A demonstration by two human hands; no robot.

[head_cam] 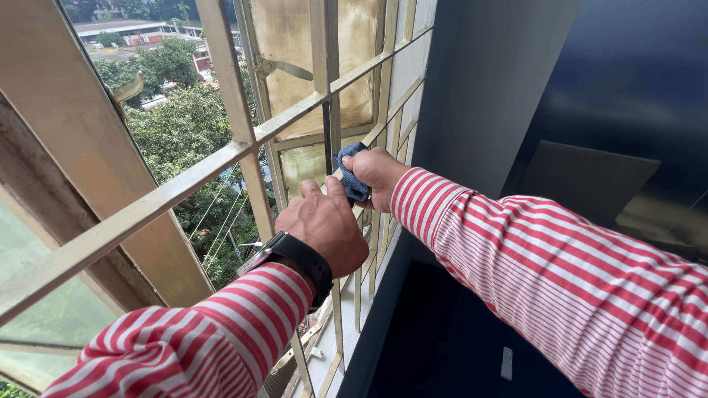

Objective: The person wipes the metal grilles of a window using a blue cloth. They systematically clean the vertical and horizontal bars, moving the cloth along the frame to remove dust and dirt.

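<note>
at window grille, hand gripping cloth

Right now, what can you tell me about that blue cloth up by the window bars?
The blue cloth is small, dark blue and soft-looking, like a fabric rag. It is crumpled into a wad, most of it hidden inside the right hand, which grips it; one end sticks out above the fingers and another below. It is pressed against a cream-painted metal window grille, close to where a vertical bar crosses a slanting one. The left hand sits just beside it, on the grille.
</note>
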